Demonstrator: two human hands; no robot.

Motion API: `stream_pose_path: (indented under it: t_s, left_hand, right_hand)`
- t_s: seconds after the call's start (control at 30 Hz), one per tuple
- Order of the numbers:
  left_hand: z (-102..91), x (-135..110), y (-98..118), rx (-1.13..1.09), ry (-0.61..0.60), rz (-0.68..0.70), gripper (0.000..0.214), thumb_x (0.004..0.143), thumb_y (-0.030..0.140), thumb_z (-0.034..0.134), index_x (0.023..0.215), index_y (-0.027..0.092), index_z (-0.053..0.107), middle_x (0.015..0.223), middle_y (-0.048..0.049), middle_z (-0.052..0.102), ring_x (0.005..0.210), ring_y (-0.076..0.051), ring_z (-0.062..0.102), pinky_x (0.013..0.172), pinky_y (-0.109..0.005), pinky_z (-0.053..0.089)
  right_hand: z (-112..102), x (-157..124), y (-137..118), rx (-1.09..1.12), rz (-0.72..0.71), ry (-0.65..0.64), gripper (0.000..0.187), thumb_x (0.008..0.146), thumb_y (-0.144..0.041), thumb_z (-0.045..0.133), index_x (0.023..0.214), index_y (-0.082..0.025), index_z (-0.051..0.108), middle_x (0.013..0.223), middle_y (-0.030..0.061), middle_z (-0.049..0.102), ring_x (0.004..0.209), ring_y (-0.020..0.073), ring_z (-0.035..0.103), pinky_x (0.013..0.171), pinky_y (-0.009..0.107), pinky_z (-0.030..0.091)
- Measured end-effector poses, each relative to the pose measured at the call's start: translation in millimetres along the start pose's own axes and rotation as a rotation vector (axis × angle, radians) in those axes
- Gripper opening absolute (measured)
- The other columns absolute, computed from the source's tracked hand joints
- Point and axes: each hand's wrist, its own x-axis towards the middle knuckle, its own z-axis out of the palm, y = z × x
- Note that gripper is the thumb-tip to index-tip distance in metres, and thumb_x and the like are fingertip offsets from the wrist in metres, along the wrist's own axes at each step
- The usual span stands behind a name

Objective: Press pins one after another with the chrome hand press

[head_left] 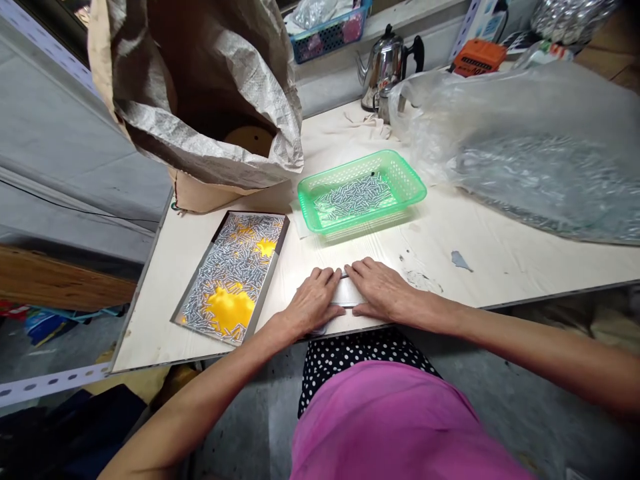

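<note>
Near the table's front edge, my left hand and my right hand grip the two ends of a flat, pale rectangular piece with thin dark edges. Both hands have thumbs on the near side and fingers curled over the far side, hiding its ends. What exactly the piece is, I cannot tell. To the left of my hands lies a shallow tray with a yellow bottom, spread with many small metal pins or springs. Beyond my hands is a green plastic basket with similar small metal pieces inside.
A large open woven sack stands at the back left of the table. A big clear plastic bag covers the back right. A metal kettle, an orange box and a blue basket are at the back.
</note>
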Motion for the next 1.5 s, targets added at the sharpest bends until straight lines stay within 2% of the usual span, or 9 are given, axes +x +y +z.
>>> stream_pose_path:
  t_s: [0.23,0.43,0.57,0.7,0.83,0.97,1.2,1.3,1.5]
  left_hand:
    - [4.9,15,8,-0.021,-0.001,-0.073,0.018,0.093,0.03,0.055,0.099,0.014,0.06,0.099,-0.0082,0.06,0.096,-0.024,0.052,0.084,-0.037,0.047]
    - [10.7,13,7,-0.012,0.06,-0.114,0.02,0.092,0.031,0.057,0.104,0.015,0.061,0.103,-0.0095,0.064,0.102,-0.026,0.056,0.084,-0.038,0.05]
    - [34.7,-2,26,0.005,0.279,-0.18,0.044,0.092,0.026,0.058,0.132,0.012,0.047,0.142,-0.0174,0.049,0.131,-0.031,0.045,0.105,-0.048,0.042]
    - [60.6,-15,54,-0.069,0.352,-0.126,0.047,0.095,0.033,0.053,0.137,0.015,0.043,0.149,-0.0156,0.043,0.144,-0.031,0.03,0.113,-0.054,0.033]
    - [66.7,-20,63,-0.183,0.352,-0.084,0.041,0.096,0.041,0.048,0.129,0.017,0.051,0.144,-0.0129,0.05,0.141,-0.029,0.037,0.116,-0.054,0.027]
    - [63.7,-18,60,-0.257,0.361,-0.048,0.053,0.093,0.05,0.05,0.134,0.016,0.048,0.145,-0.0155,0.048,0.143,-0.031,0.032,0.116,-0.058,0.025]
    - [51.8,-57,73,-0.3,0.392,0.108,0.033,0.094,0.041,0.053,0.113,0.016,0.064,0.11,-0.0115,0.069,0.104,-0.023,0.063,0.094,-0.036,0.05]
    - [36.3,-103,51,-0.183,0.527,0.005,0.021,0.097,0.026,0.048,0.097,0.017,0.067,0.095,-0.0084,0.071,0.091,-0.019,0.063,0.086,-0.033,0.051]
    - [11.4,-170,-60,0.05,0.591,-0.715,0.023,0.097,0.022,0.046,0.092,0.016,0.067,0.089,-0.0087,0.068,0.087,-0.023,0.058,0.081,-0.037,0.048]
  right_hand:
    - [-3,15,5,-0.011,-0.069,-0.09,0.013,0.09,-0.025,0.062,0.093,-0.013,0.064,0.093,0.0105,0.064,0.091,0.0234,0.057,0.078,0.033,0.043]
    - [-2,15,14,-0.007,-0.088,-0.042,0.017,0.089,-0.026,0.063,0.098,-0.012,0.064,0.097,0.0113,0.063,0.093,0.0244,0.054,0.079,0.033,0.04]
    - [-9,15,28,0.045,-0.117,-0.017,0.058,0.079,-0.045,0.073,0.122,-0.009,0.056,0.113,0.0162,0.059,0.1,0.0283,0.052,0.082,0.035,0.041]
    - [-4,25,40,0.024,-0.078,0.023,0.023,0.095,-0.029,0.053,0.106,-0.012,0.064,0.102,0.0125,0.063,0.093,0.0243,0.053,0.08,0.033,0.038]
    - [-2,43,46,-0.04,-0.006,0.104,0.022,0.097,-0.022,0.048,0.085,-0.013,0.065,0.089,0.0098,0.063,0.087,0.0224,0.052,0.076,0.032,0.035]
    - [-13,56,23,-0.118,0.008,0.112,0.018,0.094,-0.017,0.05,0.09,-0.012,0.067,0.092,0.0115,0.064,0.088,0.0234,0.051,0.075,0.033,0.033]
    - [-4,69,-63,-0.076,-0.593,-0.006,0.013,0.091,-0.02,0.059,0.082,-0.019,0.069,0.095,0.0079,0.061,0.095,0.0228,0.047,0.072,0.034,0.032]
    - [13,76,-73,-0.071,-0.683,0.031,0.012,0.09,-0.018,0.058,0.08,-0.017,0.065,0.092,0.0079,0.06,0.091,0.0219,0.047,0.073,0.034,0.033]
    - [-1,87,-68,0.111,-0.566,0.265,0.018,0.095,-0.016,0.044,0.088,-0.016,0.061,0.085,0.0072,0.062,0.082,0.0202,0.051,0.074,0.034,0.037]
